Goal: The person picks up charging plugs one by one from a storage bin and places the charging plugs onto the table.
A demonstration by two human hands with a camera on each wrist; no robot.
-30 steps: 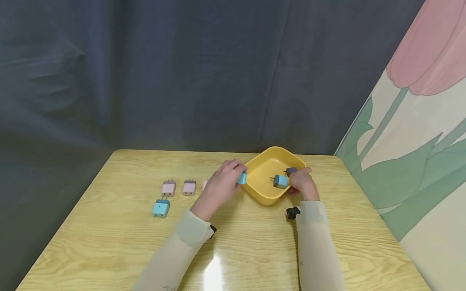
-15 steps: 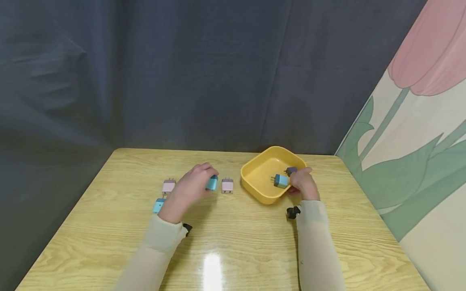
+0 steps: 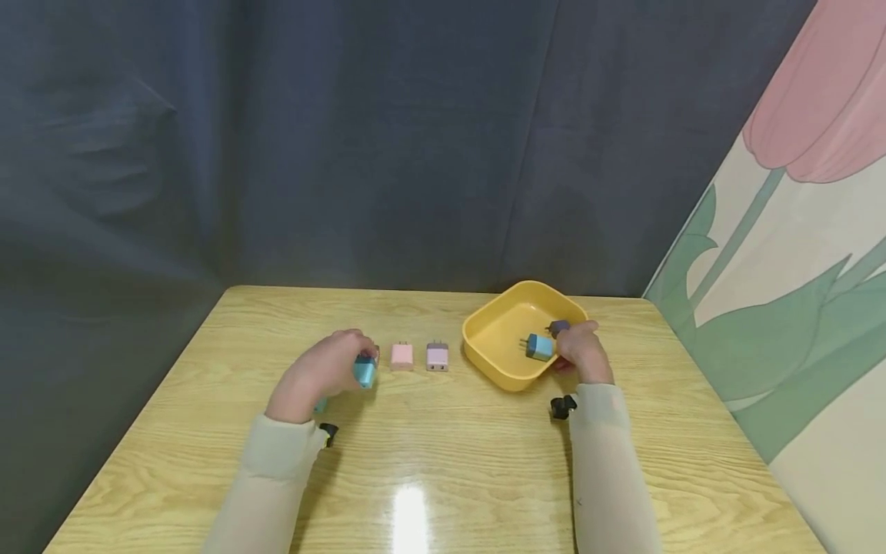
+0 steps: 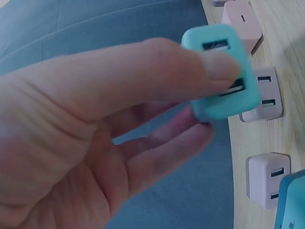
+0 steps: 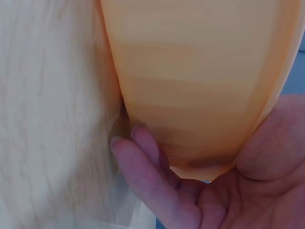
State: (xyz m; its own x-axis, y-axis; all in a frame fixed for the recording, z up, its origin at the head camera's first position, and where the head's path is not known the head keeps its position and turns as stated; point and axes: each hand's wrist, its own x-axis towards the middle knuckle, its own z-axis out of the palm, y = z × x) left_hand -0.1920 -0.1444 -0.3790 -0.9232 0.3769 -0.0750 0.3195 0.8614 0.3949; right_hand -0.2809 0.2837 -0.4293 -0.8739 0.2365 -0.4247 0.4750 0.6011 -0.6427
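My left hand point(image 3: 314, 377) pinches a teal USB charger point(image 3: 364, 372) between thumb and fingers, above the left part of the table. The left wrist view shows the thumb lying across the two ports of this charger point(image 4: 224, 107). Just right of that hand lie a pink charger point(image 3: 401, 357) and a mauve charger point(image 3: 438, 357). Another teal charger point(image 3: 321, 405) is mostly hidden by the hand. My right hand point(image 3: 583, 352) grips the near right corner of a yellow bin point(image 3: 494, 369), which holds a blue charger point(image 3: 539, 347) and a dark purple one point(image 3: 557, 328).
In the left wrist view, two lilac chargers, one upper point(image 4: 267, 95) and one lower point(image 4: 264, 179), lie on the wooden table point(image 3: 484, 462). A dark curtain point(image 3: 415, 154) hangs behind the table, and a flower-printed panel point(image 3: 782, 308) stands to the right.
My left hand has moved left, away from the bin's edge, with the teal charger in it, uncovering the pink and mauve chargers. The right hand keeps its grip on the bin.
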